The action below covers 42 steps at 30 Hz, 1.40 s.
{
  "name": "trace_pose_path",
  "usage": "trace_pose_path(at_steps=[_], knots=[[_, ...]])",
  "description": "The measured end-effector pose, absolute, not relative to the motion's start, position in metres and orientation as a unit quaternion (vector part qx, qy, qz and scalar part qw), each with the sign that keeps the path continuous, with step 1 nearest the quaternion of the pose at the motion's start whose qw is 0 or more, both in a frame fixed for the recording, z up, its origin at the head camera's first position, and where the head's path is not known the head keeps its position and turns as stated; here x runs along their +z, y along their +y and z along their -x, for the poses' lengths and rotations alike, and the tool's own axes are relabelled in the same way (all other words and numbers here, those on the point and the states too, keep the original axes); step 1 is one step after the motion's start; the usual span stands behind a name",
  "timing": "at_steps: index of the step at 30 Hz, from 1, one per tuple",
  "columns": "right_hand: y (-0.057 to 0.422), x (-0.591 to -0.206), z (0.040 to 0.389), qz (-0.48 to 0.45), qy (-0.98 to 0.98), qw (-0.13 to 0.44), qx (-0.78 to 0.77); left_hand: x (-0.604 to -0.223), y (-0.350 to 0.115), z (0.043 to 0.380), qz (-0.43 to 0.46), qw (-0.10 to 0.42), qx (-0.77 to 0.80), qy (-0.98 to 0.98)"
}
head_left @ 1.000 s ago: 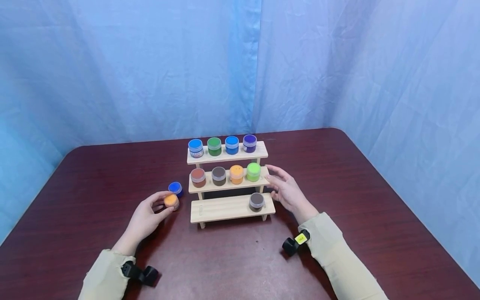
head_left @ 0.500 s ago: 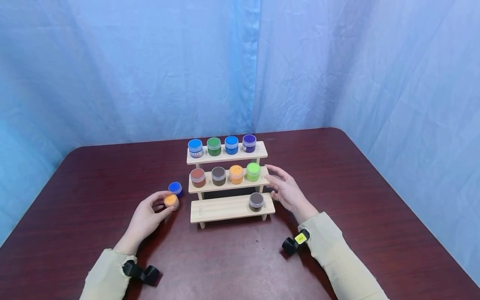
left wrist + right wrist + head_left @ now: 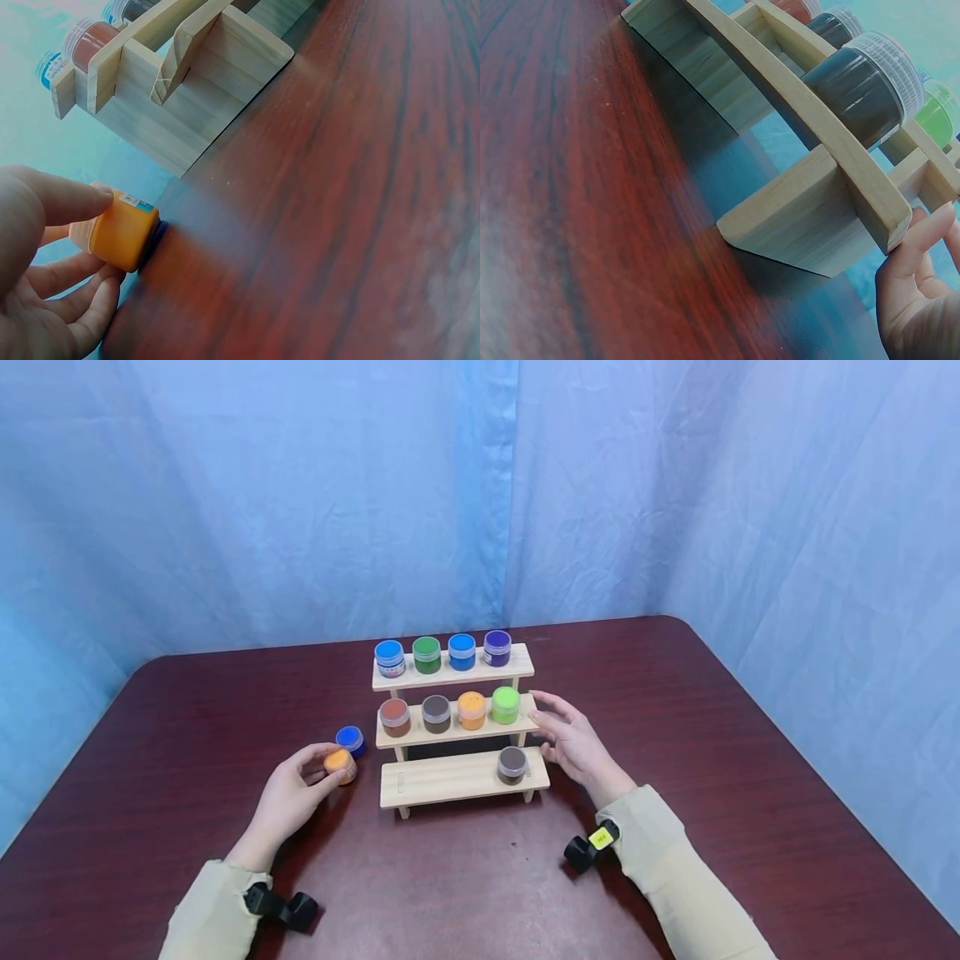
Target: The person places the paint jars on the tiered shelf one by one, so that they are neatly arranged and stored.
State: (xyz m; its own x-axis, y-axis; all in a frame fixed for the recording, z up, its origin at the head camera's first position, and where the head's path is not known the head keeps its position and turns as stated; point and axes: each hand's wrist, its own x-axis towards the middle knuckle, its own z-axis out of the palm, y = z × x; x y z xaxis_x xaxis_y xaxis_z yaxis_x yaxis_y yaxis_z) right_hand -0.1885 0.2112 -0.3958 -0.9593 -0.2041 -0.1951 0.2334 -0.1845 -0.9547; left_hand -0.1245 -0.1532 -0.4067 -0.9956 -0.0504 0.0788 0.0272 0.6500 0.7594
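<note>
In the head view my left hand (image 3: pixel 294 789) pinches a jar of orange paint (image 3: pixel 341 766) between thumb and fingers, left of the rack. The left wrist view shows that orange jar (image 3: pixel 126 234) tilted, its lid toward the palm. Just behind it stands a blue jar (image 3: pixel 350 740) on the table. My right hand (image 3: pixel 577 747) lies at the right end of a three-tier wooden rack (image 3: pixel 442 779), fingers loosely bent. In the right wrist view, the thumb touches or nearly touches the lowest shelf's end (image 3: pixel 895 229). A dark brown jar (image 3: pixel 512 765) sits near that end.
On the middle shelf stand reddish-brown (image 3: pixel 395 717), dark brown (image 3: pixel 437 714), orange (image 3: pixel 472 710) and light green (image 3: pixel 506 704) jars. The top shelf (image 3: pixel 522 662) bears several blue, green and purple jars. Dark red table (image 3: pixel 465 893); blue curtains (image 3: pixel 337 493) behind.
The orange jar has shifted slightly left and tilted more in my left hand, with a little more of the blue jar showing. My right hand keeps its place by the rack.
</note>
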Motion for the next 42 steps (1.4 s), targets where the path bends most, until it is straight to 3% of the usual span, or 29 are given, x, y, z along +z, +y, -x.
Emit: trace_pose_path(at_steps=[21, 42], knots=[[0.209, -0.395, 0.186, -0.011, 0.625, 0.143, -0.767, -0.394, -0.157, 0.119, -0.013, 0.055, -0.421, -0.905], [0.210, -0.394, 0.187, -0.010, 0.629, 0.140, -0.765, -0.365, -0.150, 0.110, 0.019, 0.114, -0.462, -0.879]])
